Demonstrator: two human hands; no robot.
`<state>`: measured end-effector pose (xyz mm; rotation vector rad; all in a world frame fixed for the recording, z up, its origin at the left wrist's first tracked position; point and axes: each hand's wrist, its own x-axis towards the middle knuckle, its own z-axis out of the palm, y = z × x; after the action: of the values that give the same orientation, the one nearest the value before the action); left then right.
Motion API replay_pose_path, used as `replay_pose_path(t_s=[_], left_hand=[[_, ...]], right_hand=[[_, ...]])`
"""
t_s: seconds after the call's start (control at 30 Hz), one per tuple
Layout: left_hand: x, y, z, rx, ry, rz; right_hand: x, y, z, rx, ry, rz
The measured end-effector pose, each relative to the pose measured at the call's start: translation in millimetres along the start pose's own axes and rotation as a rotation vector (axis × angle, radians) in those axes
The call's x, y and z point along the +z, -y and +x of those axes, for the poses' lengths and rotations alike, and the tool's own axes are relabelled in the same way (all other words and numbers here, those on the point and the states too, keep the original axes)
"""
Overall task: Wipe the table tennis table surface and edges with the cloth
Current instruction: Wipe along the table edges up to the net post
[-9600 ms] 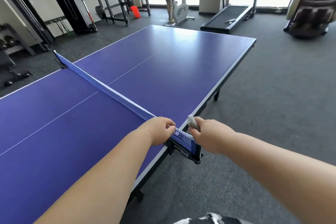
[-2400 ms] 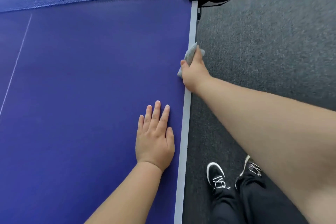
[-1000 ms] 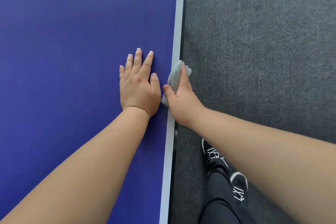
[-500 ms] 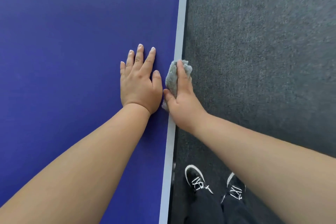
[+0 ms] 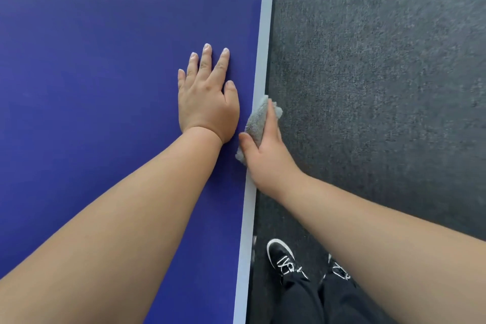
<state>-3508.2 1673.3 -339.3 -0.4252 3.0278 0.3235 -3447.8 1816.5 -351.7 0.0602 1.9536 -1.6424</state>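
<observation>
Now the cloth (image 5: 259,123), gripped by the right hand (image 5: 265,158), has slid nearer along the table's (image 5: 105,60) right edge, beside the left wrist. The left hand (image 5: 207,102) lies flat with fingers straight, so edge-wiping seems underway.

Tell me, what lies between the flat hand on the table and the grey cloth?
In the head view, only a narrow strip of bare blue table separates the left hand from the cloth in the right hand.

a dark grey speckled carpet floor (image 5: 381,87) fills the right side, evenly and softly lit.
</observation>
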Motion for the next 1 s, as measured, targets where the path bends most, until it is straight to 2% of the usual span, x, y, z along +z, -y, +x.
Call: replay_pose_path(t_s=[0.13, 0.3, 0.4, 0.5, 0.6, 0.67, 0.73, 0.9, 1.0], left_hand=[[-0.1, 0.8, 0.8, 0.009, 0.004, 0.003], [2.2, 3.7, 1.5, 0.023, -0.008, -0.002], [2.0, 5.0, 2.1, 0.027, -0.006, 0.011], [-3.2, 3.2, -5.8, 0.062, 0.045, 0.025], [-6.7, 18.5, -60.9, 0.128, 0.12, 0.024], [-7.2, 40.2, -129.2, 0.087, 0.143, 0.038], [-3.2, 52.2, -184.5, 0.021, 0.164, 0.052], [7.6, 56.5, -198.4, -0.035, 0.1, 0.047], [9.5, 57.1, -200.9, -0.025, 0.079, 0.039]], right_hand=[[-17.2, 23.3, 51.4, 0.044, 0.0, -0.029], [-29.1, 44.1, 94.5, -0.001, -0.09, -0.069], [-13.6, 22.3, 51.2, -0.03, -0.082, -0.032], [12.8, -18.1, -34.0, 0.024, 0.016, -0.027], [27.8, -35.5, -93.8, 0.113, 0.092, -0.104], [24.6, -26.2, -84.1, 0.151, 0.113, -0.132], [17.7, -10.2, -52.0, 0.154, 0.062, -0.119], [-0.1, 15.3, 20.4, 0.027, -0.066, -0.144], [6.3, 3.3, 3.7, -0.072, -0.072, -0.179]])
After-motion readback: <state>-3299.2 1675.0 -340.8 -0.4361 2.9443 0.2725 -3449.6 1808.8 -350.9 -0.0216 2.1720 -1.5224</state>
